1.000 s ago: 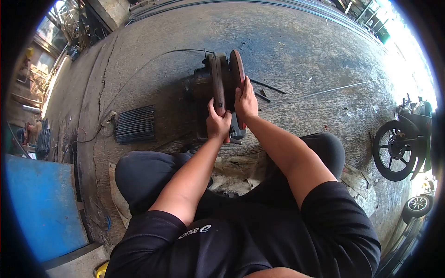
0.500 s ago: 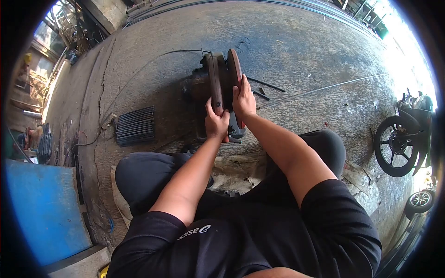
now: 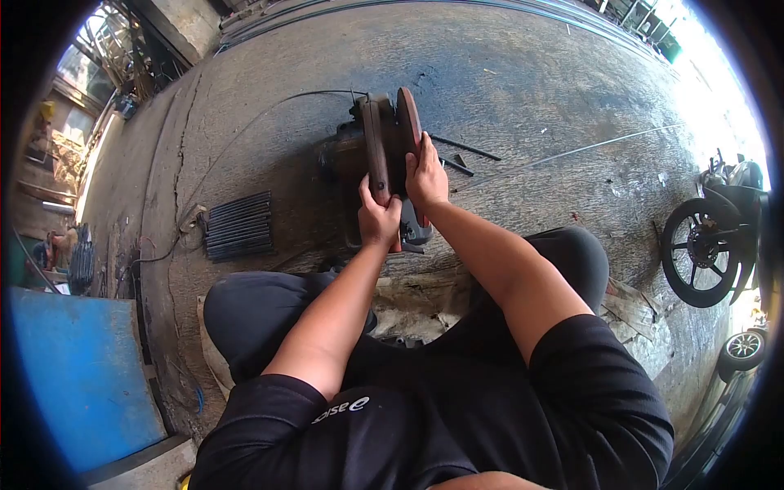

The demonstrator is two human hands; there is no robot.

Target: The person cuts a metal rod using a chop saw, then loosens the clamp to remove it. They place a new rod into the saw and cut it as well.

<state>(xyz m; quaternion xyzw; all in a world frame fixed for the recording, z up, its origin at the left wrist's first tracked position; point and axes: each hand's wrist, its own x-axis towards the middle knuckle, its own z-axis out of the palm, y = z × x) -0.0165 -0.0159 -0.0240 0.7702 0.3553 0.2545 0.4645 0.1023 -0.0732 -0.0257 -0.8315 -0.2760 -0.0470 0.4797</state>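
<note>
In front of my folded legs stands a dark, worn machine that looks like a cut-off saw [image 3: 347, 155]. My left hand [image 3: 380, 219] is closed round the near end of its long brown handle [image 3: 374, 139]. Beside the handle, a reddish disc or guard [image 3: 408, 110] shows nearly edge-on. My right hand [image 3: 426, 181] lies against its right side, fingers stretched out and pointing away from me. The lower part of the machine is partly hidden behind my hands.
Left of the machine lies a row of short dark rods [image 3: 238, 225]. Loose dark bars [image 3: 465, 148] and a long thin rod [image 3: 572, 152] lie to the right. A cable [image 3: 269, 106] curves over the floor. A blue panel [image 3: 86, 367] is at left, a motorcycle [image 3: 710, 237] at right.
The view has shifted very slightly. Both hands keep their places, the left on the handle and the right against the disc or guard.
</note>
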